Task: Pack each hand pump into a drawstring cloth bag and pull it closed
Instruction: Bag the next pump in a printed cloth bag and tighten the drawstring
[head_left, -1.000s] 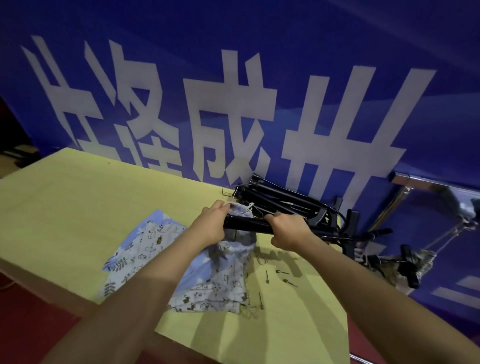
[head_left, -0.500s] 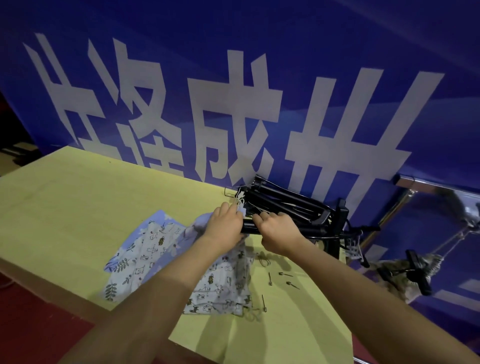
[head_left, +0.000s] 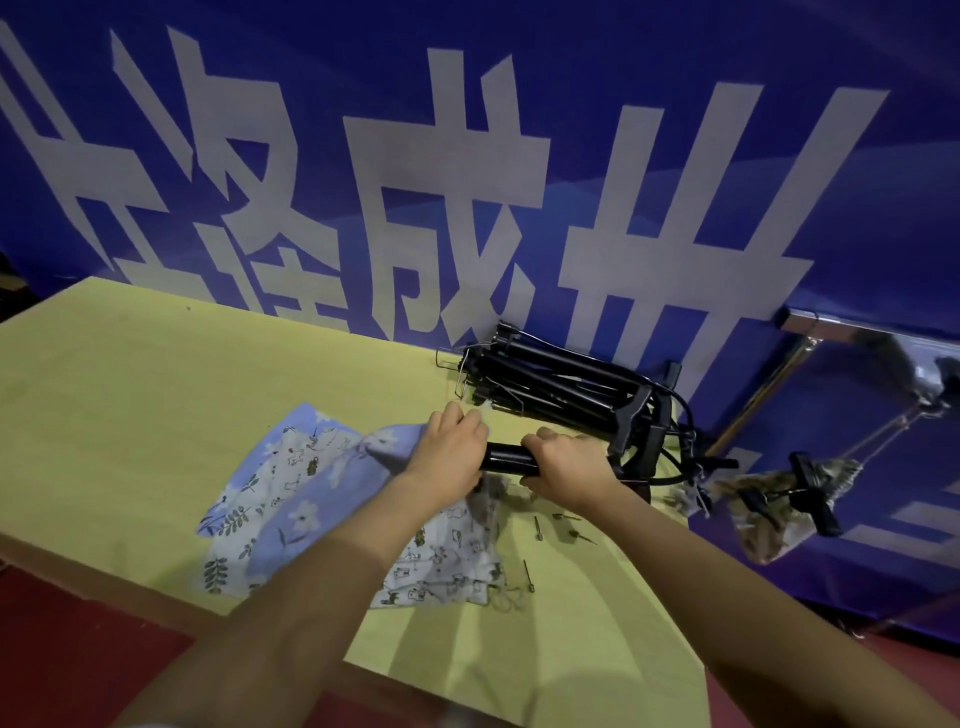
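Note:
A black hand pump (head_left: 508, 460) lies level above the yellow table (head_left: 156, 395), its tube showing between my two hands. My right hand (head_left: 563, 467) is closed around the tube. My left hand (head_left: 452, 447) grips the mouth of a blue flower-print cloth bag (head_left: 384, 447) at the pump's left end; how far the pump is inside is hidden. A pile of more patterned cloth bags (head_left: 291, 499) lies flat under my left forearm. Several more black pumps (head_left: 550, 384) are stacked against the back wall.
Small metal needle adapters (head_left: 538, 530) lie loose on the table below my right hand. A camouflage-print bag (head_left: 779, 509) with a pump in it hangs off the table's right edge. A blue banner with white characters (head_left: 467, 182) stands right behind the table.
Both hands have come a little toward me from the stack with the pump, and the bag's mouth has been drawn up around its left end.

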